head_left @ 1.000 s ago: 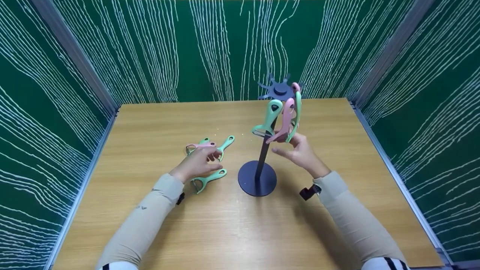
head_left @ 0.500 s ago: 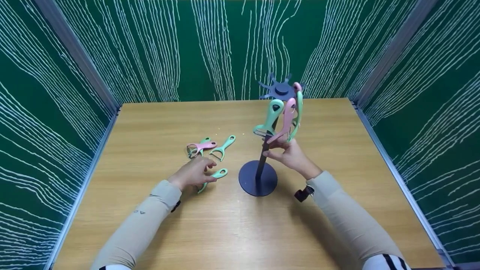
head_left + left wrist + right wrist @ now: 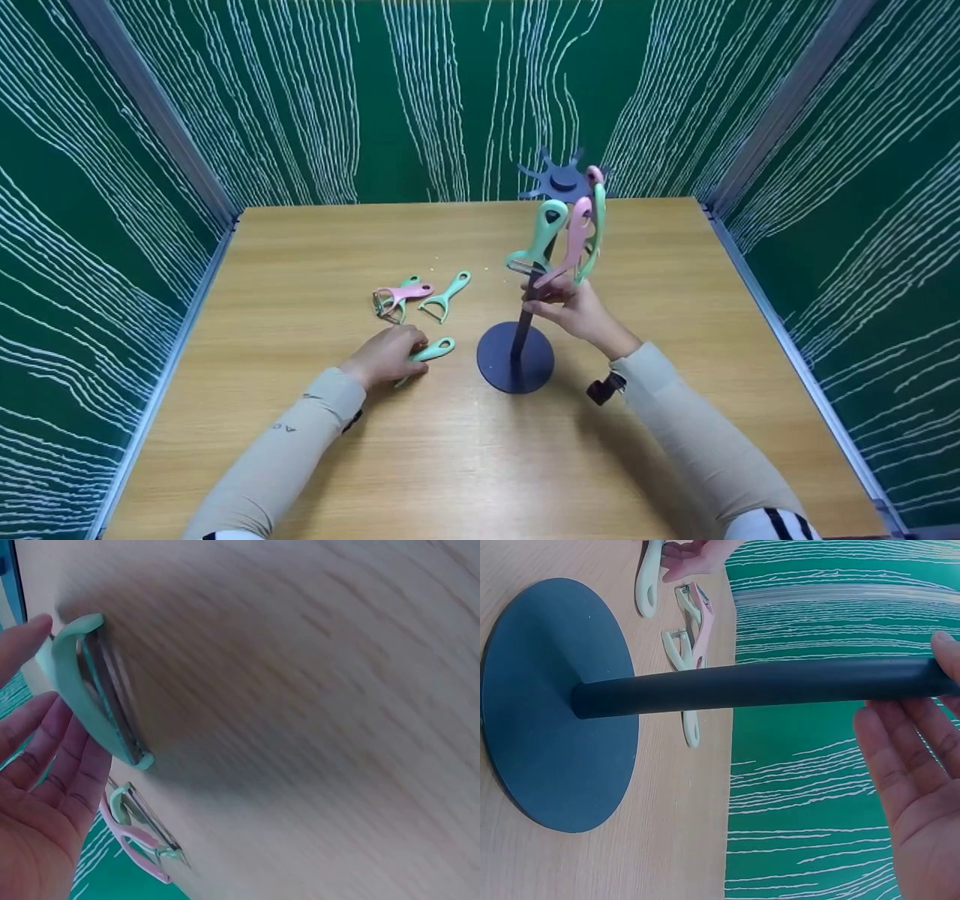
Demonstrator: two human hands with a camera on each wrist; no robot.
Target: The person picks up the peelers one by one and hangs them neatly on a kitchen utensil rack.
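My left hand (image 3: 386, 356) pinches a mint-green peeler (image 3: 436, 349) lying on the table left of a dark stand. In the left wrist view, the thumb and fingers sit on either side of this peeler's body (image 3: 75, 686), its blade facing away from the palm. The right hand (image 3: 586, 313) grips the stand's pole (image 3: 523, 326) just below the hanging peelers, thumb on one side and fingers on the other. From the stand's hooked top (image 3: 562, 180) hang a green peeler (image 3: 545, 229), a pink peeler (image 3: 576, 234) and others partly hidden behind them.
Beyond the left hand, a pink peeler (image 3: 411, 292) lies across a green one, with another green peeler (image 3: 453, 286) beside them. The stand's round base (image 3: 495, 367) rests mid-table. Green walls with white lines (image 3: 465, 97) enclose the wooden table (image 3: 480, 465).
My left hand has come nearer, from above the far peelers to the near green one, and pinches it. The right hand has moved slightly left and taken hold of the pole.
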